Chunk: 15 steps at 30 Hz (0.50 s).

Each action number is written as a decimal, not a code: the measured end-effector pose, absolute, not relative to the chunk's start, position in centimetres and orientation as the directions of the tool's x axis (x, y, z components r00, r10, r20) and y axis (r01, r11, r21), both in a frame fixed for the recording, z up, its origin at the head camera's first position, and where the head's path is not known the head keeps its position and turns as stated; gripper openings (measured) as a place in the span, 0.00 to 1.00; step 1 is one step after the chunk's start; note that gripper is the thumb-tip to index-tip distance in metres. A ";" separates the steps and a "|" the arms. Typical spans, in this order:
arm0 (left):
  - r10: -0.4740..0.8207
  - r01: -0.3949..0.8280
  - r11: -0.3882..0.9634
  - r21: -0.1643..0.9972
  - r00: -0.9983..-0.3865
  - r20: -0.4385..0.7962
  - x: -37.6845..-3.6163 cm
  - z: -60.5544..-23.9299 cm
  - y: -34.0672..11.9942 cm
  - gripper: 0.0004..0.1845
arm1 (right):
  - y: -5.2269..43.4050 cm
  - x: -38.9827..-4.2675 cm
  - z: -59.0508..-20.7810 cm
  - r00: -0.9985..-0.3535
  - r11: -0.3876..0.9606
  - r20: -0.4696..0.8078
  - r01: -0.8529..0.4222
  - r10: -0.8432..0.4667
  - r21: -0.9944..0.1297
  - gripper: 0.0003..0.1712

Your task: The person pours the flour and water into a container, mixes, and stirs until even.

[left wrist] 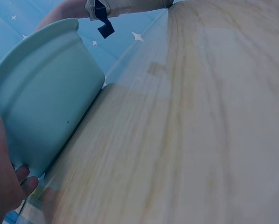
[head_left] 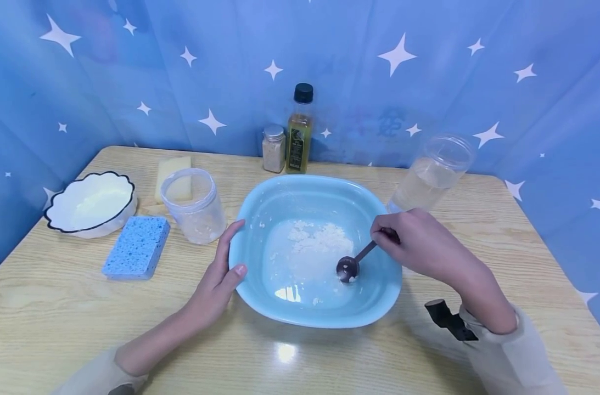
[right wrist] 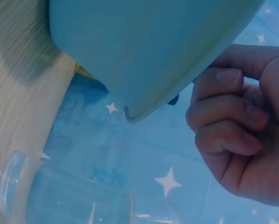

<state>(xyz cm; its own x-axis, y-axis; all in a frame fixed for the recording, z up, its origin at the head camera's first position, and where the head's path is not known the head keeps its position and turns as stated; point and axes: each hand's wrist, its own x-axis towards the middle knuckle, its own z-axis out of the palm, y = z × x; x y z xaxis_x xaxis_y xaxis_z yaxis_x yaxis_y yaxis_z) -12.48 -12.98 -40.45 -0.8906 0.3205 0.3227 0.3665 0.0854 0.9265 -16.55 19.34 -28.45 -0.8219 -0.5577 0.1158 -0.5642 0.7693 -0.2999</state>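
Stirring looks to be in hand: right hand (head_left: 420, 241) pinches the spoon (head_left: 351, 266) handle, fingers (right wrist: 223, 112) curled tight around it, spoon head down in the wet flour (head_left: 319, 241) inside the blue basin (head_left: 260, 219). Left hand (head_left: 220, 274) rests on the basin's near-left rim, fingers fairly straight, thumb along the edge, bracing it.

Risks, as a guess: the basin may skid on the bench (head_left: 57, 329) if the left-hand brace slackens; a hard stroke could flick water and flour over the rim; the water jar (head_left: 430, 175) just behind the right fingers could get knocked by the knuckles and spill.

Count: one basin, one spoon, one water jar, one near-empty plastic jar (head_left: 193, 206) just beyond the left fingers, one oil bottle (head_left: 300, 131), one shaker (head_left: 273, 148), one white bowl (head_left: 89, 203), two sponges: blue (head_left: 136, 247) and yellow (head_left: 173, 173), both left of the left fingers.
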 end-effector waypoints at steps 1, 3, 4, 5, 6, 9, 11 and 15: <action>0.322 0.367 0.085 0.926 -0.890 0.323 -12.5 -40.5 -13.0 0.33 | 19.3 -16.5 -28.4 -0.822 0.767 0.119 -0.564 -0.557 -0.308 0.11; 0.324 0.365 0.085 0.927 -0.890 0.321 -12.5 -40.4 -13.0 0.33 | 19.2 -16.5 -28.4 -0.825 0.760 0.130 -0.558 -0.549 -0.333 0.10; 0.325 0.364 0.087 0.927 -0.890 0.320 -12.5 -40.4 -13.0 0.33 | 19.1 -16.5 -28.4 -0.829 0.757 0.133 -0.552 -0.543 -0.350 0.09; 0.325 0.363 0.089 0.928 -0.891 0.317 -12.6 -40.4 -13.0 0.33 | 19.1 -16.5 -28.4 -0.832 0.753 0.140 -0.547 -0.537 -0.365 0.08; 0.326 0.361 0.089 0.928 -0.891 0.315 -12.6 -40.4 -13.0 0.33 | 19.0 -16.5 -28.4 -0.835 0.750 0.144 -0.543 -0.531 -0.379 0.07; 0.325 0.356 0.093 0.930 -0.893 0.310 -12.6 -40.4 -13.0 0.33 | 18.9 -16.6 -28.5 -0.840 0.737 0.135 -0.529 -0.526 -0.420 0.06; 0.325 0.355 0.094 0.930 -0.894 0.308 -12.6 -40.4 -13.0 0.33 | 18.8 -16.6 -28.4 -0.839 0.737 0.114 -0.525 -0.532 -0.425 0.06; 0.326 0.354 0.092 0.931 -0.894 0.308 -12.6 -40.3 -13.0 0.33 | 19.0 -16.6 -28.3 -0.830 0.736 0.077 -0.529 -0.553 -0.422 0.05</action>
